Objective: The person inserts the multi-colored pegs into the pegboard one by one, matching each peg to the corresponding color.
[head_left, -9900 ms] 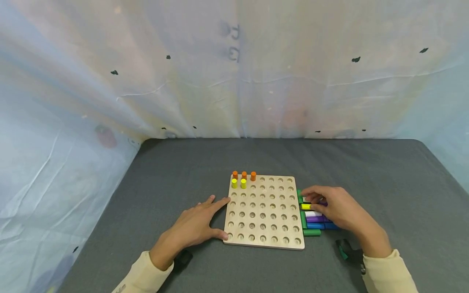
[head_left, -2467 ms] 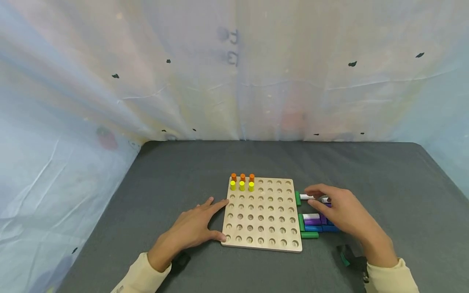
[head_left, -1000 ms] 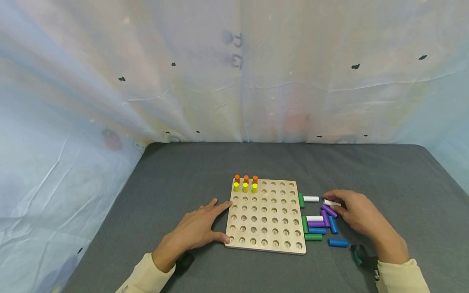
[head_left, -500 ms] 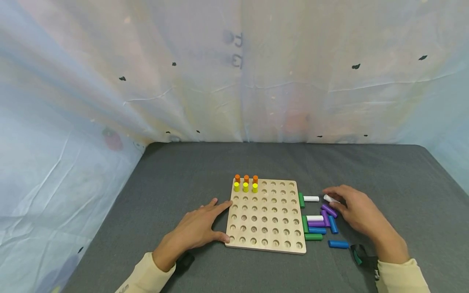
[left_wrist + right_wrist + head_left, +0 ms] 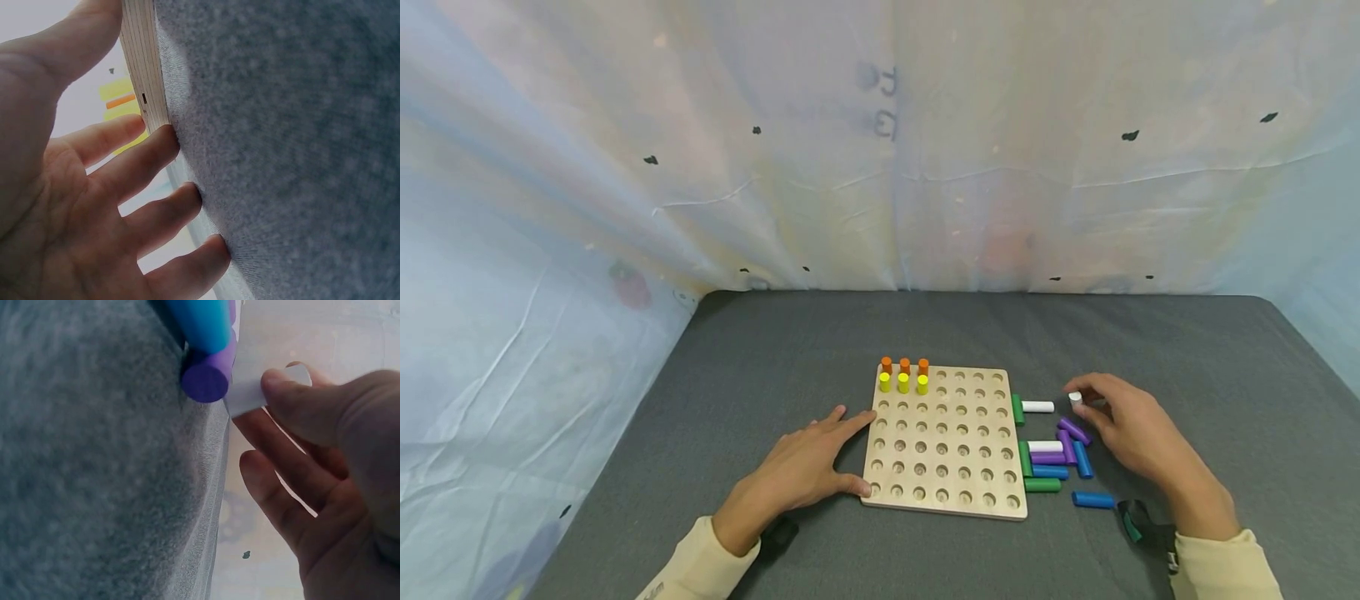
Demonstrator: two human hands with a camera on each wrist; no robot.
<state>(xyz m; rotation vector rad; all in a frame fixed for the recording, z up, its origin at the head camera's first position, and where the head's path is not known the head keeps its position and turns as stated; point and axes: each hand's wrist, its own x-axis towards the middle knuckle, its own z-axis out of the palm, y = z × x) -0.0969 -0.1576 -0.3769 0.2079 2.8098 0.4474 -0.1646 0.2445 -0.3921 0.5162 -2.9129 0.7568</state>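
Note:
A square wooden pegboard (image 5: 930, 458) lies on the grey table with rows of round holes. Three orange pegs (image 5: 905, 365) stand along its back row at the left, and three yellow pegs (image 5: 903, 383) stand in the row before them. My left hand (image 5: 793, 467) has its fingers spread, with thumb and index fingertip touching the board's left edge (image 5: 142, 62). Right of the board, my right hand (image 5: 1131, 425) pinches a white peg (image 5: 250, 395) between thumb and fingers. In the head view that peg looks nearly upright, its top end showing.
Loose pegs lie right of the board: a white peg (image 5: 1038, 407), purple pegs (image 5: 1074, 431), blue pegs (image 5: 1093, 500) and green pegs (image 5: 1041, 484). Some touch each other or the board's edge. A dark strap (image 5: 1135, 521) is under the right wrist. A pale curtain (image 5: 970, 208) hangs behind the table.
A third yellow peg has come to stand in the second row. My right hand has taken hold of the white peg, raised it slightly and tipped it from lying to nearly upright. The left hand stays.

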